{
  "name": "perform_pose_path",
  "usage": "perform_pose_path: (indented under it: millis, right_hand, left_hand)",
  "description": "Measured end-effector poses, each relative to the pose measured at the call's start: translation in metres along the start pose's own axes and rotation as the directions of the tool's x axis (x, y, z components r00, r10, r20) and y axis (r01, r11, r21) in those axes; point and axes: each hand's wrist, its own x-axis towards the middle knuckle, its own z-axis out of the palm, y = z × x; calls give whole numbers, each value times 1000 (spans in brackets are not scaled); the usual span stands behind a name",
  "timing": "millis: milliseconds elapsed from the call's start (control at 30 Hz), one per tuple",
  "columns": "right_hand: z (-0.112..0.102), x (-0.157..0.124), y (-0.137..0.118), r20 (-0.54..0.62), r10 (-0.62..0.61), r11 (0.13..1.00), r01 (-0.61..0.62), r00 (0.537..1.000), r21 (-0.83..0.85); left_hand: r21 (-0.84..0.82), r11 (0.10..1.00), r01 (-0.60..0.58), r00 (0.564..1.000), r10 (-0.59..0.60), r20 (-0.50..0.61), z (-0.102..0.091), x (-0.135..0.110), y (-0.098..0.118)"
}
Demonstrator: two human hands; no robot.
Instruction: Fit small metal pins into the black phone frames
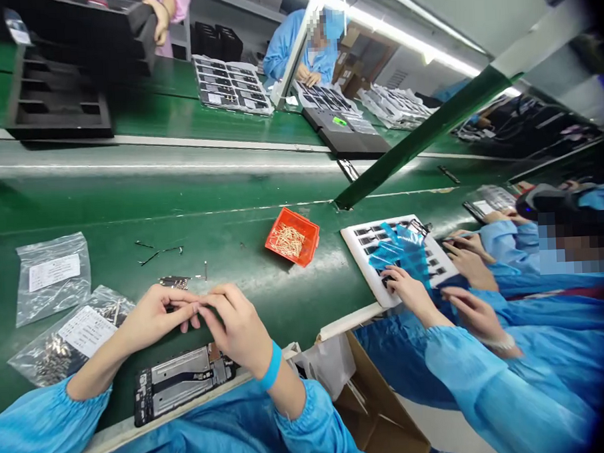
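Two hands, left hand point(153, 316) and right hand point(236, 326), fingertips pinched together on a tiny part above the frame point(181, 382), mid-fitting; steady alignment needed next.

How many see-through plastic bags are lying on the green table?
2. One clear bag with a white label lies at the far left; the other bag, holding small metal parts, lies nearer, just beside the left hand. More may be out of view.

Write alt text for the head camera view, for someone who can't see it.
Left hand and right hand pinch a tiny part together above a phone frame on a green bench; an orange tray of pins sits beyond.
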Motion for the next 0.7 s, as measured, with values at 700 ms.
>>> perform_pose_path:
  millis: [700]
  right_hand:
    - [3, -7, 21, 76, -175, 966, 186, 982, -180]
  left_hand:
    - [89, 996, -19, 1000, 18, 16, 9, 0, 3]
